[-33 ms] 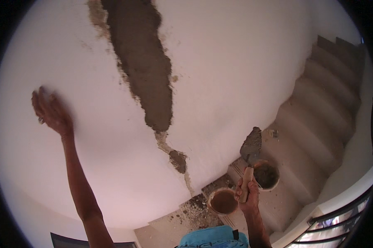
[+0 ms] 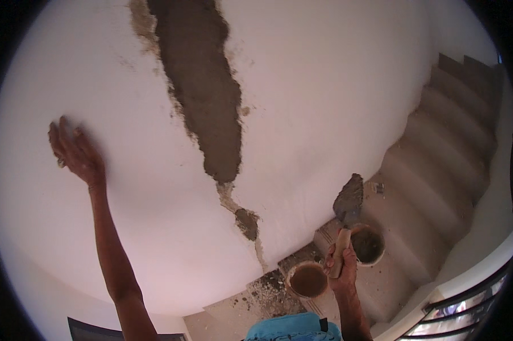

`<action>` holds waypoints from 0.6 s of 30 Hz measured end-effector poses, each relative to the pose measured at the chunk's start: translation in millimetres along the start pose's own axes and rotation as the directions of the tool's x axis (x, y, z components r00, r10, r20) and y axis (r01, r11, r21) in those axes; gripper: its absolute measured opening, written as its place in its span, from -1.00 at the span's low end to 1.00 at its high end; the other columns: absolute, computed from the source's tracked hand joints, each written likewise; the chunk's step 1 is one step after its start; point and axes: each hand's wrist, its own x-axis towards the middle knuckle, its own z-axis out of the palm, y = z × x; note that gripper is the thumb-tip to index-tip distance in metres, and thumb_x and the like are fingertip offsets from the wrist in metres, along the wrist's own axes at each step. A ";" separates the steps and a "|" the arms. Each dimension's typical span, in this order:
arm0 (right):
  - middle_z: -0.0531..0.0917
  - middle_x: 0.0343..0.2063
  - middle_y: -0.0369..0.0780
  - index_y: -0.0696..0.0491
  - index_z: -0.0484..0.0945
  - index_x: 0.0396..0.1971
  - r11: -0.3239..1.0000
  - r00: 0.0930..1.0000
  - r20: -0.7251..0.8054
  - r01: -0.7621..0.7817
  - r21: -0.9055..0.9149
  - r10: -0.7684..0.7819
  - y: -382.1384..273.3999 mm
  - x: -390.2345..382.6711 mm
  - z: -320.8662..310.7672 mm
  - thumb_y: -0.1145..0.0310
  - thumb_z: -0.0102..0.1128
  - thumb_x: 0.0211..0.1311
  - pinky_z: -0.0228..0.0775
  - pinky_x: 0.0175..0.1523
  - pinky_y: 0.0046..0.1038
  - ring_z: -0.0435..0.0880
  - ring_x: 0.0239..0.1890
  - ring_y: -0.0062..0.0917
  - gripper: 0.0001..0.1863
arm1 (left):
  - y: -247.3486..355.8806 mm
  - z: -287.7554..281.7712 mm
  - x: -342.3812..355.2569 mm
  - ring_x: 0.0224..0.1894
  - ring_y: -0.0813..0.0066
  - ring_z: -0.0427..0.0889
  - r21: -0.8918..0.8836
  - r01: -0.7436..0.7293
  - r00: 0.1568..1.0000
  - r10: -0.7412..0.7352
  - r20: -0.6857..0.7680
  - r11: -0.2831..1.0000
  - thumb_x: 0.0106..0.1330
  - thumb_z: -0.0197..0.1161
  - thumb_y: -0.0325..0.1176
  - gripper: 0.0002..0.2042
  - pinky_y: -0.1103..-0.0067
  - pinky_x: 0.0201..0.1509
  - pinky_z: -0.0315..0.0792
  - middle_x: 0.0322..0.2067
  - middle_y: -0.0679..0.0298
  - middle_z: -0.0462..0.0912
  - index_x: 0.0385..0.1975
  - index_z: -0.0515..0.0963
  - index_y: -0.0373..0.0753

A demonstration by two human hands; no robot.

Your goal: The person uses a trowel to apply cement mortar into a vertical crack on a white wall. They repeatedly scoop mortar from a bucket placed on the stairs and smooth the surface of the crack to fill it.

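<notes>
My left hand [image 2: 79, 150] rests on the white wall [image 2: 154, 227], its fingers extended and a ring on one of them. To its right, a long strip of grey-brown mortar [image 2: 199, 91] runs down the wall, with a smaller patch [image 2: 246, 223] below it. My right hand [image 2: 343, 267] is closed round the wooden handle of a trowel [image 2: 341, 250]. The trowel's blade points away from me and carries a heap of wet mortar [image 2: 350, 196]. That hand is over the steps, between two buckets.
One bucket [image 2: 291, 287] holds brownish contents; the other bucket [image 2: 381, 254] holds a darker, greyish mix. Plaster crumbs [image 2: 268, 292] litter the step at the wall's foot. The staircase [image 2: 438, 153] climbs to the far right. A barred opening [image 2: 461, 310] is at the lower right.
The view has shifted slightly, so the wall strip sits a little further right. Both hands hold nearly the same positions, and the trowel stays in my right hand.
</notes>
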 end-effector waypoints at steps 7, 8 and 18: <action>0.50 -0.27 -0.23 0.11 0.25 0.23 0.932 0.937 -0.016 0.346 -0.112 -0.350 -26.4 26.0 91.9 0.17 0.19 0.14 0.48 -0.54 -0.54 0.54 -0.46 -0.61 -0.33 | -2.2 -24.3 16.2 0.38 -0.04 0.12 -0.005 0.059 0.997 -0.059 0.054 0.998 0.52 -0.09 -0.24 -0.60 0.13 0.36 0.08 0.34 -0.04 0.19 0.27 0.32 -0.26; 0.49 -0.25 -0.22 0.11 0.24 0.25 0.906 0.913 -0.032 0.398 -0.144 -0.406 -29.8 28.5 103.0 0.22 0.17 0.13 0.48 -0.53 -0.53 0.53 -0.45 -0.61 -0.33 | -2.0 -24.9 16.3 0.38 -0.05 0.12 -0.010 0.061 0.996 -0.060 0.066 0.998 0.52 -0.09 -0.25 -0.59 0.13 0.36 0.08 0.34 -0.05 0.18 0.28 0.31 -0.26; 0.49 -0.06 -0.12 0.10 -0.03 0.43 0.465 0.406 -0.233 0.820 -0.333 -0.883 -61.0 49.3 185.8 0.21 0.12 0.14 0.38 -0.44 -0.57 0.50 -0.28 -0.57 -0.12 | -12.1 -28.2 9.9 0.44 0.03 0.04 -0.029 0.068 0.993 -0.065 0.101 0.997 0.51 -0.12 -0.26 -0.59 0.15 0.44 0.00 0.38 0.06 0.14 0.31 0.29 -0.20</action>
